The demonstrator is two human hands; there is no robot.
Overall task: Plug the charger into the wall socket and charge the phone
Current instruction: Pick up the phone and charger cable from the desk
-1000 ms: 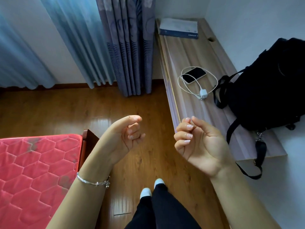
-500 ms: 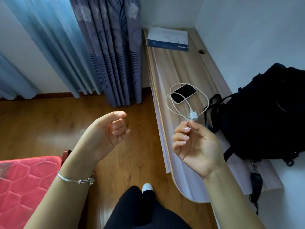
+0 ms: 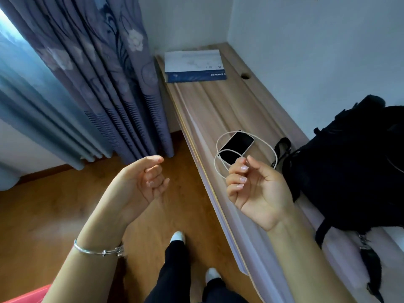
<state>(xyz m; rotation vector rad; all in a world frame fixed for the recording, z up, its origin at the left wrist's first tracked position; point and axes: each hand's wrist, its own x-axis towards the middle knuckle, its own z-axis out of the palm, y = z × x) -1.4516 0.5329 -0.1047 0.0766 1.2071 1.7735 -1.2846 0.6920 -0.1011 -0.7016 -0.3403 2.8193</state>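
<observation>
Head view: phone [image 3: 236, 147] lies screen-up on the tabletop [image 3: 218, 110], white charger cable [image 3: 265, 146] looped around it, black backpack [image 3: 349, 171] just beside. Right hand [image 3: 255, 189], palm up, grip loosely curled and holding nothing, hovers near the phone. Left hand [image 3: 140, 182], off the tabletop's edge, half-curled, grip empty too.

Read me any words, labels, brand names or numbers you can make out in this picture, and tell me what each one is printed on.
"power": white letters, upside down from this view, on the dark blue band of the flat box at the far end of the wooden desk; it may be the tail of a longer word.
Small marks on the box's white top: too faint to read.
The phone screen is dark, with no text.
Nothing else readable.
</observation>
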